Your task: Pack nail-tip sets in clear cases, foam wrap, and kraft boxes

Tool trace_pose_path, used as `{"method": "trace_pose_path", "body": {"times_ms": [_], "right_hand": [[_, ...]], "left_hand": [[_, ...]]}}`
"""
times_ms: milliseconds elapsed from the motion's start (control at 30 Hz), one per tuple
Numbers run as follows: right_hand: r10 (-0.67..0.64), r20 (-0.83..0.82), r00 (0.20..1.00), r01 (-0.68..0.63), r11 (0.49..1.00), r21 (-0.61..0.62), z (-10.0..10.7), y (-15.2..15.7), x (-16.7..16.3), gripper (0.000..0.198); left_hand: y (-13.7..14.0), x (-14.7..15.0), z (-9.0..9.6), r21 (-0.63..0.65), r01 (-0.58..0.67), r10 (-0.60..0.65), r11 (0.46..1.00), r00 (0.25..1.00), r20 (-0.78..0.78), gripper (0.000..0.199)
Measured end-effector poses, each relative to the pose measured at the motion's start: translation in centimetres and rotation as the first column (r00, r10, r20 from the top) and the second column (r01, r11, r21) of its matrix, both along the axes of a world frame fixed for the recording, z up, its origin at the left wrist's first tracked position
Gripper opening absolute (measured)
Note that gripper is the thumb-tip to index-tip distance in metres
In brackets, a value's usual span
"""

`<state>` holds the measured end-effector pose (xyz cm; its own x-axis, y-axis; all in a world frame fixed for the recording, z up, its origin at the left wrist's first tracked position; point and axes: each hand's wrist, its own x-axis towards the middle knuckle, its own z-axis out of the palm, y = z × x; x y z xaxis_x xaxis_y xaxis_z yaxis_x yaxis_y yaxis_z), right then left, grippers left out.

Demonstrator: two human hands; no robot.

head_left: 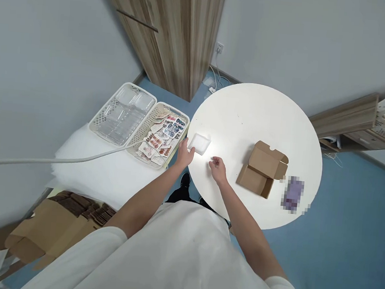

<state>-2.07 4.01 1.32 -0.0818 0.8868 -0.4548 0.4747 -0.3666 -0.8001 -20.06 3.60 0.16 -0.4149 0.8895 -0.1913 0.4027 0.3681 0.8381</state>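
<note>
White basket (104, 119) at far left holds clear plastic trays, its neighbour basket (184, 117) a heap of printed nail-art cards. Left hand (185, 153) pinches the near corner of a thin white foam sheet (200, 143) at the round table's (249, 109) left edge — looks light, soft, floppy, best held by corner or edge; right hand (218, 168) hovers beside it, fingers loosely curled, holding nothing. Further right an open cardboard box (262, 168) looks empty.

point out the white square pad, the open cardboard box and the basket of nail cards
white square pad (200, 143), head view, middle of its top face
open cardboard box (267, 162), head view, its raised lid panel
basket of nail cards (145, 129), head view, bare mesh of its left wall
</note>
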Motion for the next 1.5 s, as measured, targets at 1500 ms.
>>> {"method": "trace_pose_path", "body": {"times_ms": [1500], "right_hand": [[0.033,0.358,0.933,-0.098,0.982,0.164,1.1,-2.7,20.8,0.034]], "left_hand": [[-2.1,24.2,4.3,-0.377,0.672,-0.769,0.638,0.531,-0.356,0.053]]}}
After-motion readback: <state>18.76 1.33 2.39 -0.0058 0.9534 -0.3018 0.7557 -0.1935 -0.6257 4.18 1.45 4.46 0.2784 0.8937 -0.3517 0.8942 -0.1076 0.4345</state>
